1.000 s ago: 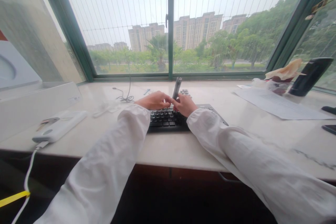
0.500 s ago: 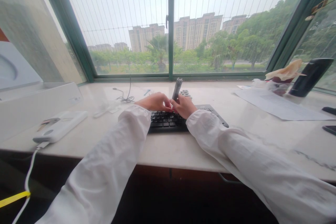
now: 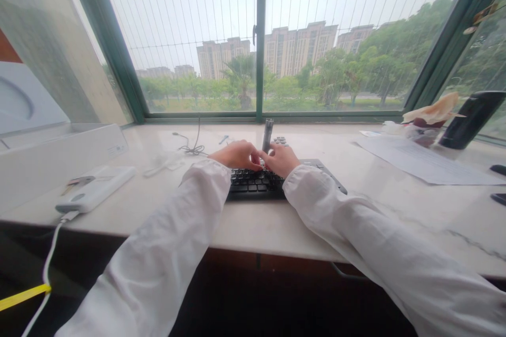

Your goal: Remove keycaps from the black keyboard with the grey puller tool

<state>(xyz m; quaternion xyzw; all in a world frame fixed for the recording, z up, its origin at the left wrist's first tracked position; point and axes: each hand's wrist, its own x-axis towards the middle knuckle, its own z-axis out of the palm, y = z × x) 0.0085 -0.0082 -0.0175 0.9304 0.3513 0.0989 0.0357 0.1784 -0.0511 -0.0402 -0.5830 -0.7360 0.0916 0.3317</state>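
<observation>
The black keyboard [image 3: 253, 188] lies on the white countertop [image 3: 245, 229] before the window. Loose keycaps [image 3: 281, 140] sit behind it. A thin cable [image 3: 193, 150] is coiled to the left; a paper sheet [image 3: 411, 160] and a dark cylinder [image 3: 472, 118] occupy the right. Both hands obstruct the keyboard's upper middle portion.

Left hand [image 3: 236, 156]: palm down, fingers bent, tips near the right thumb; whether they pinch anything cannot be determined. Right hand [image 3: 282, 160]: fingers closed about the lower end of an upright gray handle [image 3: 268, 134].

The white box [image 3: 79, 147] at far left is open; its contents are indistinct.
</observation>
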